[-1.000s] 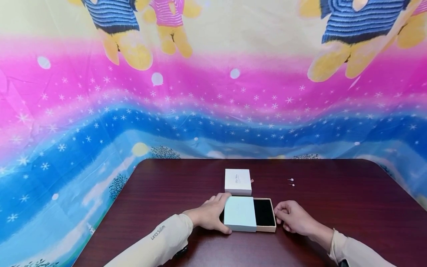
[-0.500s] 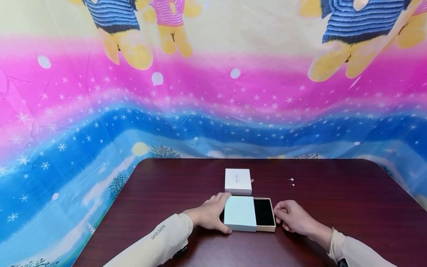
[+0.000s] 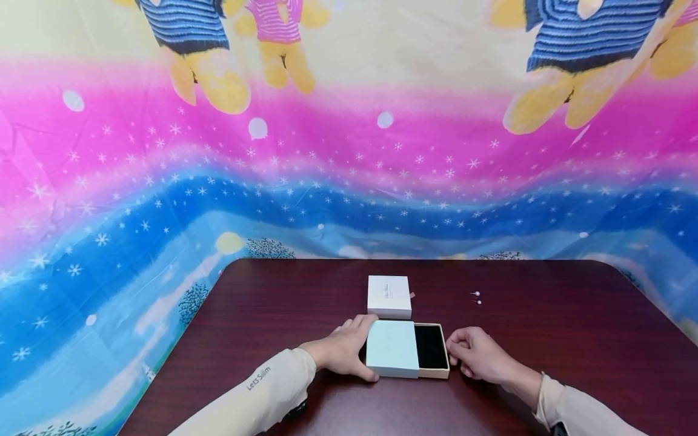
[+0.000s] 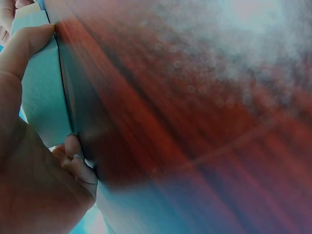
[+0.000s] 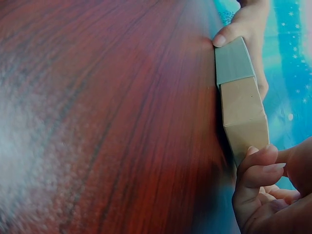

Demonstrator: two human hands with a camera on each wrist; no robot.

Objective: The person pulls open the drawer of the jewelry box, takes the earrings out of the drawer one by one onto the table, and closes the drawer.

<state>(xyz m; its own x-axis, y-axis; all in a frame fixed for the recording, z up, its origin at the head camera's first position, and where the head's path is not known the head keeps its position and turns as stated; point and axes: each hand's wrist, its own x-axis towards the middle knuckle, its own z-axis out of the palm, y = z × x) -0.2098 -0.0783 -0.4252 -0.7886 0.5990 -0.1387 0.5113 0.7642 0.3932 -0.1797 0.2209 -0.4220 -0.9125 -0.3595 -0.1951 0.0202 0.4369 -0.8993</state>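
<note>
A pale mint drawer box [image 3: 391, 348] lies on the table, its black-lined drawer [image 3: 431, 346] partly out to the right. My left hand [image 3: 342, 351] grips the outer sleeve from the left, thumb at the near edge and fingers at the far edge. In the left wrist view that same sleeve [image 4: 44, 92] shows between thumb and fingers. Against the drawer's right end rest the curled fingers of my right hand [image 3: 481, 355]. The right wrist view shows them touching the tan end of the drawer [image 5: 246, 139]; nothing visible is held, and any pull tab there is hidden.
Just behind the mint box stands a white lettered box [image 3: 388, 293] with a small tab on its right side. Two pearl earrings [image 3: 477, 294] lie to the right of it on the dark red table [image 3: 294, 290]. A patterned cloth [image 3: 349, 151] hangs behind the table.
The drawer has slid very slightly left into its sleeve, and my right hand has moved left along with it. My left hand keeps its grip in the same place.
</note>
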